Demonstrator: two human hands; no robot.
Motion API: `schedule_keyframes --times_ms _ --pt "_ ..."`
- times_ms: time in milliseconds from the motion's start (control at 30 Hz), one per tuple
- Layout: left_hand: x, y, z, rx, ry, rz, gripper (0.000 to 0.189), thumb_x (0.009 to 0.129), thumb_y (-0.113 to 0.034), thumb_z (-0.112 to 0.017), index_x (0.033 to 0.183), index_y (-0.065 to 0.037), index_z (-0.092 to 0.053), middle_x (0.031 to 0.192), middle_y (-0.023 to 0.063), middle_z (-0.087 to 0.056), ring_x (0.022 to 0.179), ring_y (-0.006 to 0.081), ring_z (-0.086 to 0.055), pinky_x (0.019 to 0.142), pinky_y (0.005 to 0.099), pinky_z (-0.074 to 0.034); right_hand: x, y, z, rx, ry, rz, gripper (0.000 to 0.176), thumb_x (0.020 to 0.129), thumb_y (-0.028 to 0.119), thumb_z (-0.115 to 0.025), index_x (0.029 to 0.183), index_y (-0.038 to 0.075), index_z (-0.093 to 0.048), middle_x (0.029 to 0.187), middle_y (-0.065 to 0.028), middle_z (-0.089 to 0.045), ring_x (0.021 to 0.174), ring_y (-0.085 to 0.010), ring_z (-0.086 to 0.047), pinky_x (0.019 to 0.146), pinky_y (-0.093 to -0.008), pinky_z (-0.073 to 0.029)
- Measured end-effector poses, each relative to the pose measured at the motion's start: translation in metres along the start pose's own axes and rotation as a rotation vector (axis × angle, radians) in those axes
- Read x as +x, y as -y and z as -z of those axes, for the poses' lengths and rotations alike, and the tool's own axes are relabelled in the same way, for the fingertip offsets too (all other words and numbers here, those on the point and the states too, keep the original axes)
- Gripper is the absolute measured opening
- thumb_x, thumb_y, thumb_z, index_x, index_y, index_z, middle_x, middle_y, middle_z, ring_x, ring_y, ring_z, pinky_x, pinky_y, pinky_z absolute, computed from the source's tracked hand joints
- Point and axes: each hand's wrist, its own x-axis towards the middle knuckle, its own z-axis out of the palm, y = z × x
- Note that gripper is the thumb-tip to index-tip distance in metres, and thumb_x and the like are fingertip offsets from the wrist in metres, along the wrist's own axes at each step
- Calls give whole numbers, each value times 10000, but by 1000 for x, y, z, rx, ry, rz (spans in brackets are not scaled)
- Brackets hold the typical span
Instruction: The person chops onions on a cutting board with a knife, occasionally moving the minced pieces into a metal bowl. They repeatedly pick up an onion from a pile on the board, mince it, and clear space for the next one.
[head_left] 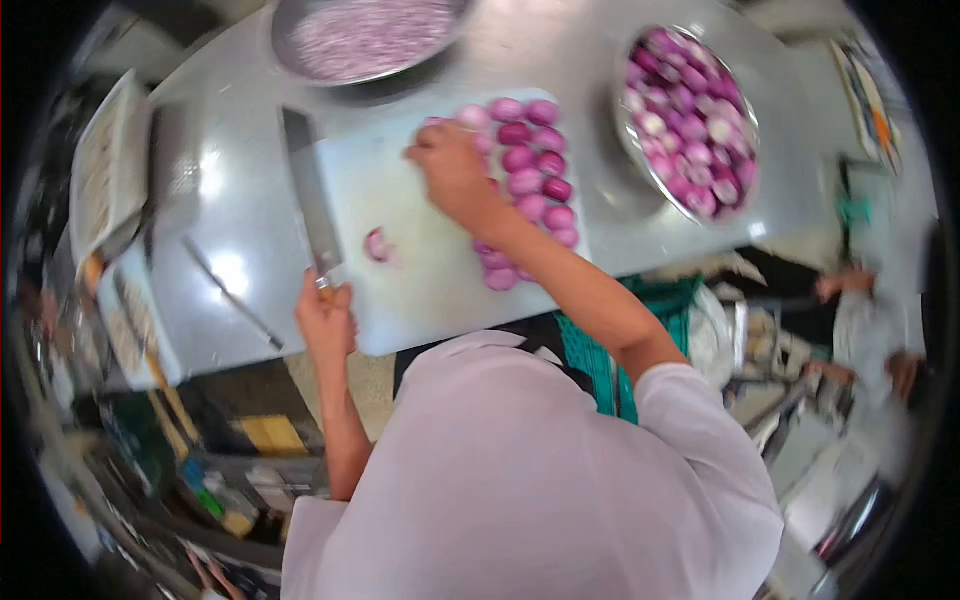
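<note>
Shirt; onions between knife and right bowl.

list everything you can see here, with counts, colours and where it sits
Onions: about twenty showing, purple, right side of board
Onion piece: one, purple and white, board's left half
Cutting board: one, pale, on table
Knife: one, silver blade, along board's left edge
Onion bowl: one, metal, filled with purple onions, right
Second bowl: one, metal, pale purple pieces inside, top
Rod: one, dark, left on table
Tub: one, white, far left
Table: one, silver, underneath
Background items: uncountable, mixed colours, blurred edges
Co-worker's hand: one clear, far right
White top: one, bottom centre
Left hand: one, bare, on knife handle
Right hand: one, bare, at onions; grip unclear
</note>
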Motion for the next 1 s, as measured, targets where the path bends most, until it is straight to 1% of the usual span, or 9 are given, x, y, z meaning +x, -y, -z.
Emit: schedule_keyframes --times_ms 33,100,133,267,433,667,833,967,1000 --pt "7 7 -1 0 -40 -17 369 875 -7 -630 1234 -11 -543 590 -8 -494 403 70 -432 352 262 -339 -2 6 1 -3 39 -25 262 687 -56 -623 899 55 -731 929 -108 -652 957 -302 -589 822 -406 -490" --pt "11 -1 0 24 16 -49 286 890 -13 -641 1161 -9 -551 599 -18 -482 403 60 -420 347 252 -325 -16 24 1 118 3 -35 267 685 -34 -634 920 49 -728 987 -108 -654 990 -301 -588 864 -394 -493" --pt "11 -9 -1 53 -1 -60 211 897 -13 -640 1088 -15 -551 591 -25 -465 399 54 -408 343 250 -316 -23 36 3 124 49 -63 276 682 -28 -639 935 44 -722 1007 -107 -648 1003 -297 -584 876 -390 -494" --pt "25 -14 3 143 -12 -117 184 902 -25 -645 1064 -24 -557 596 -14 -481 389 67 -407 338 258 -318 -35 74 6 237 181 -105 280 686 -14 -654 960 21 -699 1052 -107 -630 1031 -286 -572 896 -374 -498" --pt "34 -28 2 163 -7 -70 168 916 -31 -624 1065 -16 -550 622 10 -511 384 85 -432 336 260 -324 -33 83 5 415 139 -102 158 744 25 -656 901 19 -678 1030 -101 -626 1020 -273 -572 881 -353 -503" --pt "24 -37 -14 196 -75 -41 211 927 -54 -611 1122 -33 -532 625 21 -504 392 92 -438 341 263 -341 -33 66 20 510 125 -80 118 758 39 -649 872 18 -665 997 -93 -618 967 -260 -573 815 -355 -517" --pt "19 -41 -19 -50 -163 91 260 921 -74 -622 1164 -64 -529 596 11 -458 416 95 -444 348 264 -366 -40 77 16 530 222 -43 147 746 65 -640 881 13 -665 964 -101 -615 971 -260 -574 805 -362 -516" --pt "25 -22 -5 -176 -83 49 340 931 -84 -616 1255 -79 -514 595 22 -471 396 102 -422 337 267 -350 -44 100 5 580 242 -35 136 754 82 -634 880 49 -673 924 -68 -602 965 -248 -573 811 -341 -496" --pt "25 -23 2 -174 11 57 334 933 -77 -614 1256 -55 -532 690 39 -559 496 112 -514 421 270 -421 -43 104 6 566 242 -19 134 748 85 -642 876 64 -677 900 -46 -591 953 -235 -571 821 -334 -484"
